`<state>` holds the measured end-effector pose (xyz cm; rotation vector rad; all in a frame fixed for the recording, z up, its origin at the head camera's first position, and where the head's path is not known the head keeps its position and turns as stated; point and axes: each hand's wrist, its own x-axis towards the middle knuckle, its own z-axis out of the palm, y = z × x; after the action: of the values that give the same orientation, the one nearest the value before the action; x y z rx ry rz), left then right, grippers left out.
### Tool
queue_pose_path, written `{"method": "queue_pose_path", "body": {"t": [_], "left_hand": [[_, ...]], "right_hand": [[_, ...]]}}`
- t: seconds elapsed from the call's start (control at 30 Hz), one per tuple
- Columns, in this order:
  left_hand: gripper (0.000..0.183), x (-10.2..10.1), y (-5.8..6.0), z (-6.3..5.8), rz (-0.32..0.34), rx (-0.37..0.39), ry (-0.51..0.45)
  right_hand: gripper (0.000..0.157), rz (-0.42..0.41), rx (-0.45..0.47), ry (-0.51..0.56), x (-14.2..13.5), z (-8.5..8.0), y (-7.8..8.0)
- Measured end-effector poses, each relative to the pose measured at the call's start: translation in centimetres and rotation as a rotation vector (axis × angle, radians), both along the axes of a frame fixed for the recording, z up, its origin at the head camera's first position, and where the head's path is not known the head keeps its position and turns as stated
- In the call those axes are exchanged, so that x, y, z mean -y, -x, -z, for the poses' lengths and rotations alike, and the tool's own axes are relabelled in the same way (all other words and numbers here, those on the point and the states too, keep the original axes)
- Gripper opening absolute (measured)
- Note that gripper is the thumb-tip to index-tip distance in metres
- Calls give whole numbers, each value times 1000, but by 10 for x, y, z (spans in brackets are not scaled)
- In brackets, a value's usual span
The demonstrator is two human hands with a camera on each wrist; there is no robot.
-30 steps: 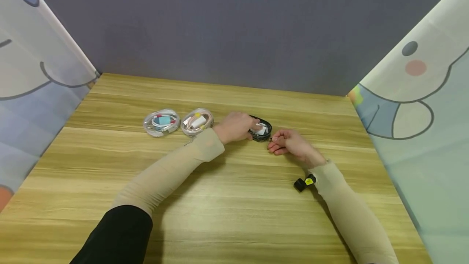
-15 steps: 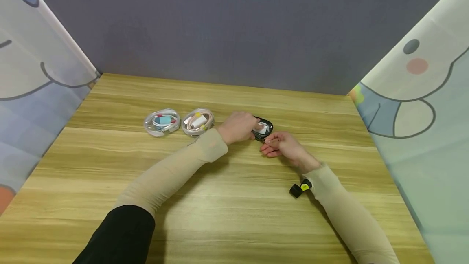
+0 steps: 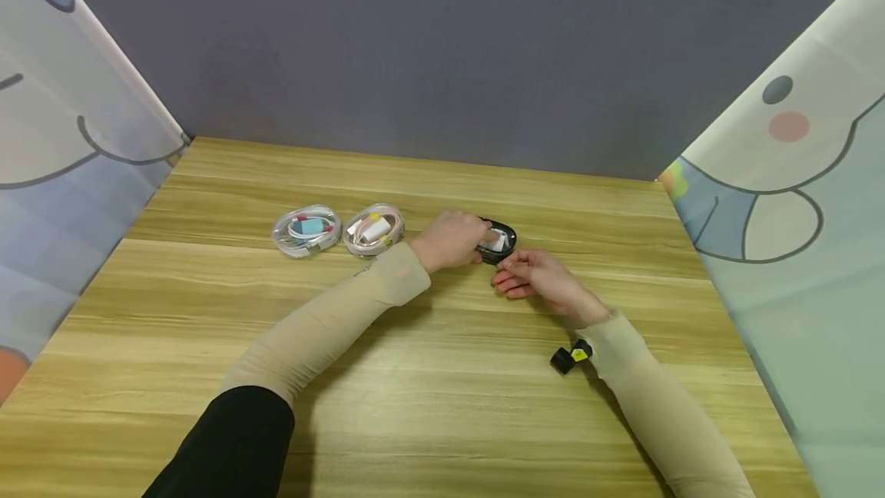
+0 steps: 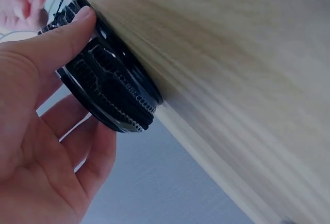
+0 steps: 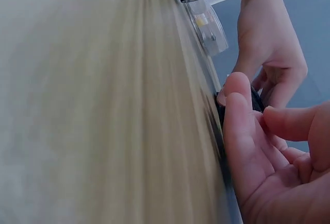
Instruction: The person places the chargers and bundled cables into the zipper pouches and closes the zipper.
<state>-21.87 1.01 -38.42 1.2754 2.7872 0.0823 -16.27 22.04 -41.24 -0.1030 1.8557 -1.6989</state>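
An oval case holding a coiled black cable (image 3: 510, 239) lies on the wooden table, with a white piece in its middle. My left hand (image 3: 452, 240) grips it from the left side. In the left wrist view, the thumb presses the textured side of the black cable case (image 4: 116, 87) while the other fingers curl behind it. At its near right edge, my right hand (image 3: 542, 280) brings thumb and forefinger together as if pinching a cable end. That tip is hidden by the fingers, also in the right wrist view, where the right thumb (image 5: 291, 123) meets the dark edge.
Left of the hands lie two clear oval cases: one with a pinkish cable and white plug (image 3: 373, 230), the other with a white cable and light-blue label (image 3: 306, 230). A grey panel (image 3: 429, 60) stands behind the table (image 3: 415, 406). A small black camera (image 3: 563, 360) hangs at the right wrist.
My right hand has moved slightly left, closing the small gap to the black cable case. The case and left hand have shifted a little to the right.
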Motion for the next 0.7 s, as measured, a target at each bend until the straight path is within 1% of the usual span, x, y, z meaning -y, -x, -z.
{"method": "queue_pose_path", "body": {"t": [0.1,0.23,0.43,0.5,0.6,0.7], "left_hand": [[50,-2,3,1,-9,12,-20],[52,-6,7,2,-7,18,-21],[55,-12,17,7,22,-5,-21],[56,-14,20,8,30,-3,-21],[58,-14,21,7,24,23,-1],[60,-12,19,6,25,33,9]], "right_hand": [[25,-18,-11,-10,-1,-3,0],[29,-30,-27,-18,-1,-10,-1],[28,-15,-67,-25,-2,-21,-1],[29,-13,-74,-22,-3,-24,-1],[30,-1,-79,-21,-4,-26,-2],[29,9,-96,-25,-7,-26,-2]]}}
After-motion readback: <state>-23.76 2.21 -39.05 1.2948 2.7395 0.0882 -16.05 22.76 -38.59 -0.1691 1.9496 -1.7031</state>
